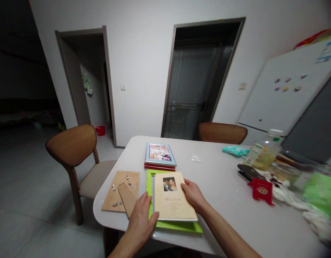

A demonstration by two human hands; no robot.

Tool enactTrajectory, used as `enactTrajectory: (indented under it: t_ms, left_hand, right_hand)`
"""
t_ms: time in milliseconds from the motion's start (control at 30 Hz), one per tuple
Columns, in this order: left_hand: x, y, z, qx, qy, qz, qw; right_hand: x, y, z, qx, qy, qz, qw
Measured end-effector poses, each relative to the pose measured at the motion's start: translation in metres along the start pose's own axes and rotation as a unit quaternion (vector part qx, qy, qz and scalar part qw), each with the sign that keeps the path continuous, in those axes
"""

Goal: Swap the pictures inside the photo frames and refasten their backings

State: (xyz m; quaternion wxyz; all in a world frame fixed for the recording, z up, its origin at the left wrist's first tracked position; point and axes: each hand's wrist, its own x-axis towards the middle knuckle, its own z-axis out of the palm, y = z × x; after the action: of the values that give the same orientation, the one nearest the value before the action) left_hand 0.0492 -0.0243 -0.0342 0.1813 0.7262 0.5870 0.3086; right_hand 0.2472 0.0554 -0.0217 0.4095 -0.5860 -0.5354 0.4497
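Observation:
A cream photo card [173, 206], with a small photo of two people and faint lettering, lies over a lime-green picture frame [181, 226] near the table's front edge. My right hand [193, 195] grips the card's right edge, thumb on top. On the left, my left hand [142, 215] rests at the frame's side with fingers stretched and thumb apart, its thumb tip by the card's lower left corner. Just left of that hand is a brown backing board [109, 202] with several metal clips and a stand leg [127, 197].
Behind the green frame is a stack topped by a light-blue framed picture [160, 154]. A crumpled tissue [195, 158] lies right of it. Further right are a teal packet [235, 150], a plastic bottle [263, 152] and a red box [262, 191]. Wooden chairs [74, 145] stand around the table.

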Motion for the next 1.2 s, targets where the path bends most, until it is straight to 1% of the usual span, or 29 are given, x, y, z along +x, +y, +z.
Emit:
enactTrajectory:
  t_ms: [67,133,233,333,433,567,733,800,867,967,1067,1167,1200]
  left_hand:
    - [-0.002,0.000,0.001,0.016,-0.001,0.010,1.000]
    - [-0.002,0.000,0.000,0.023,-0.001,0.016,1.000]
    - [-0.002,0.000,-0.003,0.040,-0.014,0.019,0.999]
    - [-0.001,0.003,-0.004,0.060,-0.026,0.020,0.998]
    - [0.000,0.006,-0.005,0.080,-0.031,0.029,0.996]
    - [0.001,0.008,-0.007,0.107,-0.032,0.042,0.993]
    - [0.002,0.009,-0.006,0.125,-0.026,0.044,0.991]
    - [0.001,0.008,-0.005,0.123,-0.023,0.048,0.991]
    - [-0.001,0.008,-0.004,0.120,-0.020,0.052,0.991]
    - [-0.003,0.007,-0.004,0.118,-0.017,0.052,0.992]
    - [-0.007,0.008,-0.006,0.112,-0.013,0.045,0.993]
    - [-0.011,0.006,-0.005,0.099,0.003,0.041,0.994]
    - [-0.011,0.004,-0.004,0.093,0.008,0.042,0.995]
  right_hand:
    - [0.006,0.005,0.005,-0.074,0.010,-0.020,0.997]
    - [0.011,0.007,0.009,-0.125,0.023,-0.035,0.991]
    - [0.015,0.005,0.010,-0.172,0.040,-0.042,0.983]
    - [0.015,-0.001,0.008,-0.238,0.047,-0.053,0.969]
    - [0.012,-0.004,0.005,-0.311,0.059,-0.060,0.947]
    - [0.006,-0.005,0.003,-0.393,0.078,-0.044,0.915]
    - [-0.002,-0.008,0.005,-0.506,0.064,-0.033,0.859]
    - [-0.006,-0.010,0.008,-0.527,0.060,-0.036,0.847]
    - [-0.009,-0.012,0.011,-0.538,0.068,-0.044,0.839]
    - [-0.012,-0.012,0.014,-0.548,0.075,-0.049,0.832]
    - [-0.012,-0.010,0.013,-0.557,0.064,-0.059,0.826]
    - [-0.013,-0.009,0.014,-0.565,0.044,-0.085,0.820]
    - [-0.013,-0.007,0.017,-0.565,0.045,-0.105,0.817]
